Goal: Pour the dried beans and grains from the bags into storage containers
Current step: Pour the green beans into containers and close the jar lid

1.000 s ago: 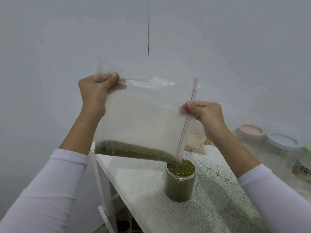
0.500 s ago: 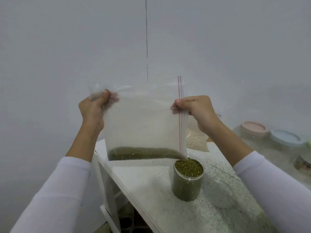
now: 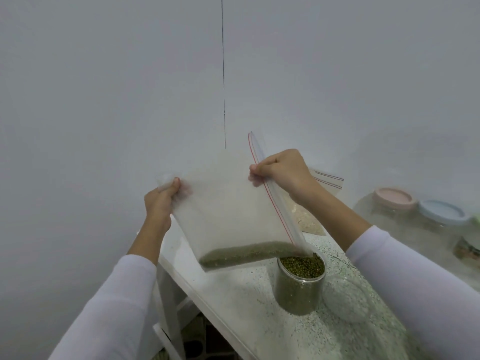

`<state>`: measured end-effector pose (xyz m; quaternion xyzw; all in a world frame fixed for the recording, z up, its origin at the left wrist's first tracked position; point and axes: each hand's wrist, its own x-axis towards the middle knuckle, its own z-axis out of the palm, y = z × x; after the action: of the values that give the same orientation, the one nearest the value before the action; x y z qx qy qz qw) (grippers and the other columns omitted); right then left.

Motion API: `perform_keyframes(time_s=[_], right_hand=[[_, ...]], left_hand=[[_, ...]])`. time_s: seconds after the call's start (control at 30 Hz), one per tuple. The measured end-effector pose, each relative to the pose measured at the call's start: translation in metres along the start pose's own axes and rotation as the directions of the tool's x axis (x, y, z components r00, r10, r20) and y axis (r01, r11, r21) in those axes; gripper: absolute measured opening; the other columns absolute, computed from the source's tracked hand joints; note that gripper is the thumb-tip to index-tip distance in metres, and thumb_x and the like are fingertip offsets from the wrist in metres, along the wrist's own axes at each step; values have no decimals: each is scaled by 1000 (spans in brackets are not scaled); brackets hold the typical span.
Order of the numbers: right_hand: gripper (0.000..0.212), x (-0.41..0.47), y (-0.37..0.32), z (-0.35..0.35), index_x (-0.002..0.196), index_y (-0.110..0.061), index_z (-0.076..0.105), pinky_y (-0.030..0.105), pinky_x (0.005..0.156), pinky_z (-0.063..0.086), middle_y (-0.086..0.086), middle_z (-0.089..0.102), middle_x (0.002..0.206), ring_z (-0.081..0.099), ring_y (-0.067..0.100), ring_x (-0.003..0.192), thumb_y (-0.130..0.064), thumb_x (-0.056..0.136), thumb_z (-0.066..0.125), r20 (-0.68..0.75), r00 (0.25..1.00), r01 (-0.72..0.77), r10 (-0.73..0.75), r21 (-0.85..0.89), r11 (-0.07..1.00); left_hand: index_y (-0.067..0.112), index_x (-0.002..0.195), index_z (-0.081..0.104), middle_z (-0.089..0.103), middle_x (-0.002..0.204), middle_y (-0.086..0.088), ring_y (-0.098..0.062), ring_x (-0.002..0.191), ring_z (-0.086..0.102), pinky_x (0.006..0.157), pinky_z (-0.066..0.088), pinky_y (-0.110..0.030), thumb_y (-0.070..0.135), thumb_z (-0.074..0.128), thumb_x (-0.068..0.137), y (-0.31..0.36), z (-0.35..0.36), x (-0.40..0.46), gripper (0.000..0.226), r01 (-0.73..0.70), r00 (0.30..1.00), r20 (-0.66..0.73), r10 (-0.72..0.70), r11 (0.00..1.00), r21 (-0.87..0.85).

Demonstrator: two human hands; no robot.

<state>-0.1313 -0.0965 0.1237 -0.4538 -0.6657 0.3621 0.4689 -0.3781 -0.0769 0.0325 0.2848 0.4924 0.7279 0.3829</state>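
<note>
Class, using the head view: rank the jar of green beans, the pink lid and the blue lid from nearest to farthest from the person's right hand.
From the right hand:
1. Jar of green beans, below the hand, under the bag's mouth.
2. Pink lid, off to the right.
3. Blue lid, further right, beyond the pink one.

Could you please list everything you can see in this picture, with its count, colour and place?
zip bag: one, clear with a red seal line, held up over the jar, green beans along its lower edge
jar: one, clear, nearly full of green beans, open, on the table
table: one, white speckled top, lower middle
clear lid: one, see-through, flat on the table right of the jar
second bag: one, clear, pale grain inside, behind the right arm
lidded containers: pink lid and blue lid, far right, blurred
left hand: grips the zip bag's left corner
right hand: pinches the zip bag near its seal
</note>
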Motion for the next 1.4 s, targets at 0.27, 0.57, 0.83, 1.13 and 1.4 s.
perform_keyframes(time_s=[0.27,0.57,0.83,1.13,1.4], right_hand=[[17,9,2,9,65,-1,72,37,89,53,14,72,69,66,16,63,-11,79,73,-2,1000,-4,4,-89,996],[17,14,9,7,69,5,72,34,87,53,13,71,68,66,18,61,-10,78,72,11,1000,-3,4,-70,998],[15,6,29,-3,83,-2,74,13,73,47,2,73,79,68,9,69,-17,80,74,104,994,53,-41,-116,992],[28,3,69,-41,57,-24,70,39,91,51,4,75,85,69,25,88,-15,83,69,350,918,16,188,-506,863],[7,56,24,-48,71,-10,78,13,43,30,-6,57,47,38,3,41,-16,75,76,180,983,78,29,-559,826]], left_hand=[[9,145,30,34,150,-8,-26,137,34,113,29,-41,33,62,91,3,24,8,67,-103,991,-33,132,887,451],[25,109,62,63,116,10,-10,118,53,115,22,-51,60,48,83,43,129,-33,46,-553,757,594,271,750,362],[6,70,58,62,71,-11,-12,65,56,66,46,-15,12,70,85,51,139,-37,20,-469,814,460,354,868,162],[11,65,58,65,54,8,-2,54,57,67,50,-16,14,70,86,63,106,4,25,-373,913,186,363,927,24],[12,63,58,56,67,1,-6,61,53,65,49,-16,15,70,86,50,76,38,26,-227,972,-85,220,971,-79]])
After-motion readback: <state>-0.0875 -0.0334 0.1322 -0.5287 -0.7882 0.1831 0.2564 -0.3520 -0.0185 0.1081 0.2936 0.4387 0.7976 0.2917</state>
